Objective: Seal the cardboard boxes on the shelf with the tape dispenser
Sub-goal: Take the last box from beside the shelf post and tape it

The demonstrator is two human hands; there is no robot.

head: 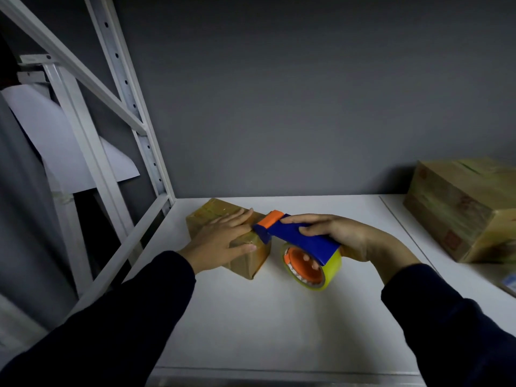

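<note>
White shelf (pixel 251 317) is sitting against a grey wall (pixel 279 107). Small cardboard box (pixel 251 261), brown and glossy with tape, is lying left of centre; left hand (pixel 223 236) is resting flat on top, fingers straight. Right hand (pixel 343 236) is gripping the tape dispenser (pixel 293 237), which has a blue body, orange head and yellow roll, its head touching the box's right top edge. Larger cardboard box (pixel 458 208) is sitting at far right.

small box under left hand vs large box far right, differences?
Size: the small box is far smaller than the large box.
Place: small box sits left on the shelf; large box at the far right, cut off by the frame.
Contact: the left hand lies flat on the small box, with the tape dispenser in the right hand at its edge; nothing touches the large box.
Both are brown cardboard.
</note>
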